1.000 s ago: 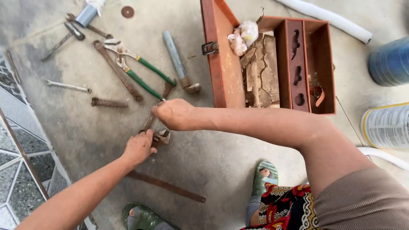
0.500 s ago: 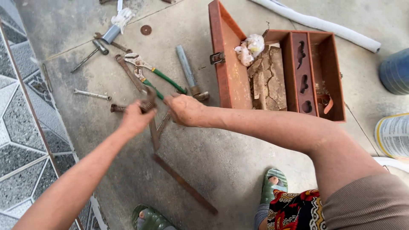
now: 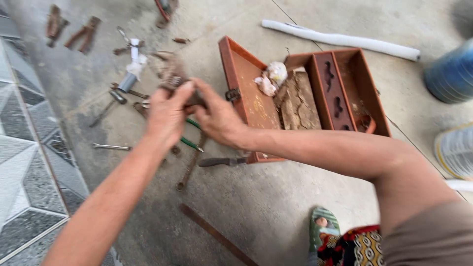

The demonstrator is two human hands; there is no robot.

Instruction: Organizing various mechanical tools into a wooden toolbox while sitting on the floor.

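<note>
While both hands (image 3: 189,116) grip a rusty wrench (image 3: 170,74), the open toolbox (image 3: 246,93) holds crumpled brown paper (image 3: 295,101)

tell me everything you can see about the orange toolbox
The toolbox is a rusty orange metal box lying open on the concrete floor, lid swung back with a latch on its edge. Its tray has a slotted divider. Inside lie crumpled brown paper and a whitish wad. The right hand is just in front of the lid; contact is unclear.
</note>
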